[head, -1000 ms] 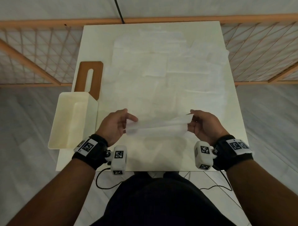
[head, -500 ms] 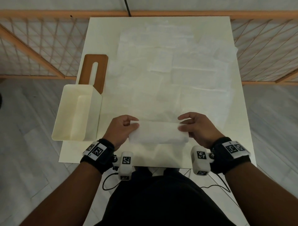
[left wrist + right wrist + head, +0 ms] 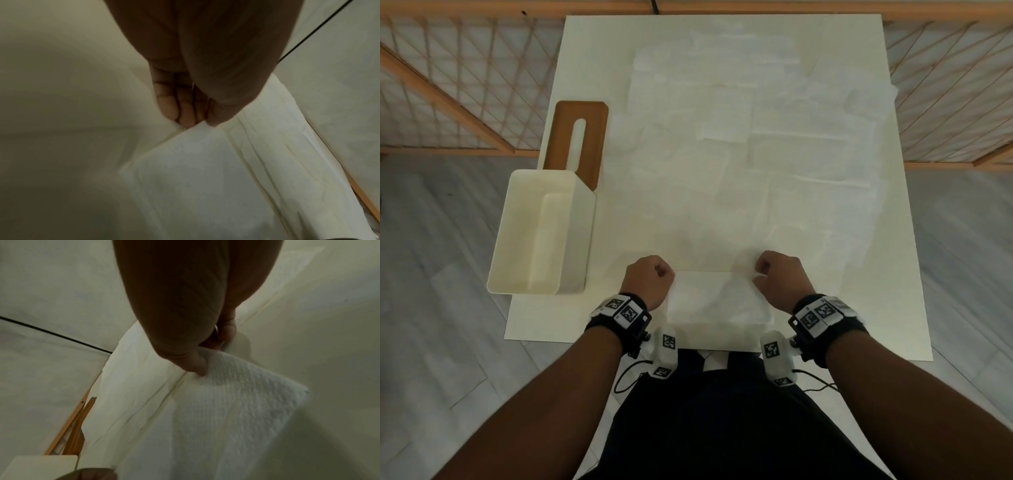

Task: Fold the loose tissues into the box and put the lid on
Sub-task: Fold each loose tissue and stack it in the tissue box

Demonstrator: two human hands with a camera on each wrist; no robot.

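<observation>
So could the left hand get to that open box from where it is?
Probably yes: the box sits open just left of the left hand, nothing between them, though that hand grips the folded tissue.

Dim, soft light; wrist views blurred, edges bowed by wide lenses.

- I see the left hand (image 3: 197, 91) in the left wrist view only from the palm side; its fingertips fold out of sight where they meet the tissue (image 3: 205, 178), and everything there is blurred.
- In the right wrist view the right hand (image 3: 191, 340) hides its own curled fingers; only the thumb shows on the tissue.
- From the head view, the box (image 3: 541, 233) covers the near end of the lid (image 3: 578, 137).
- The loose tissues (image 3: 739, 137) blend into the table (image 3: 585, 68); I cannot count them.
</observation>
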